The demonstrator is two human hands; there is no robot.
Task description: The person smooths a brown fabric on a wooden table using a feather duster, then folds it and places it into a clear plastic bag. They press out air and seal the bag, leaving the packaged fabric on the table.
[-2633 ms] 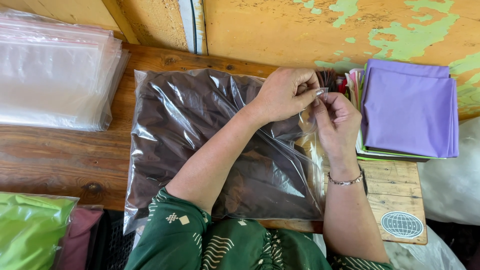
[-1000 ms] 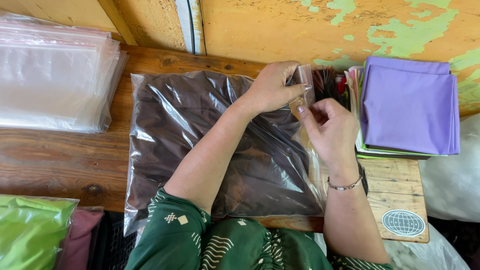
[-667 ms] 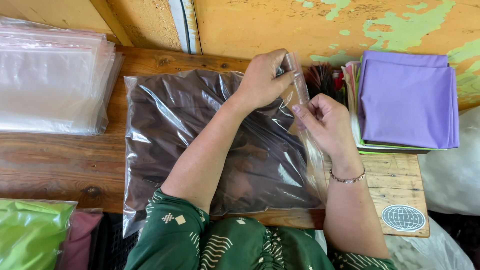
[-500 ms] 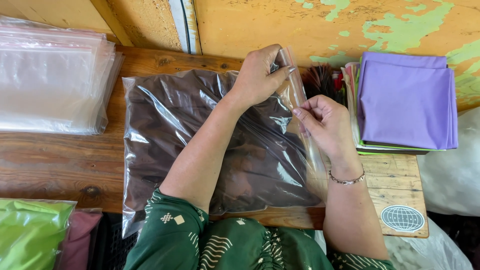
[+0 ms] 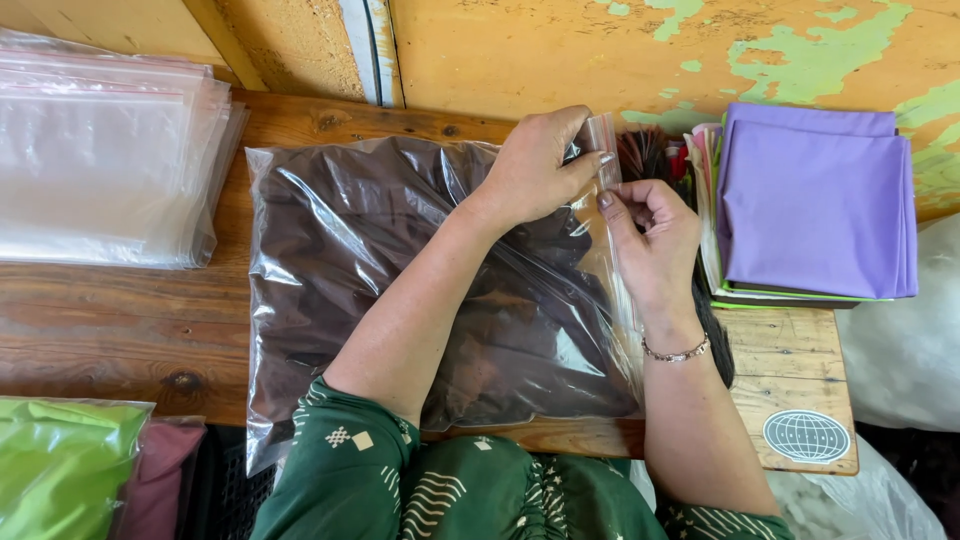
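Edges and room: a worn brown wooden table [image 5: 120,320] runs left to right against a peeling yellow wall [image 5: 560,50]. Bare wood shows left of the bag; the right side is crowded.
Bag: a large clear plastic bag holding dark brown folded cloth [image 5: 400,290] lies flat at the table's centre, its near-left corner hanging over the front edge, its opening along the right side.
Left hand: the left hand [image 5: 535,165] reaches across the bag, forearm lying on it, fingers closed on the bag's top right corner strip.
Right hand: the right hand [image 5: 650,235], a thin beaded bracelet [image 5: 675,352] at the wrist, sits just below, thumb and fingertips pinched together on the same edge.
Packages left: a stack of empty clear plastic bags [image 5: 100,160] lies at the far left; a green bagged bundle [image 5: 60,465] sits at the lower left.
Packages right: a pile of folded cloths topped with a lilac one [image 5: 815,205] sits just beside the right hand.
Label: a round dark globe sticker [image 5: 805,436] marks the table's near-right corner.
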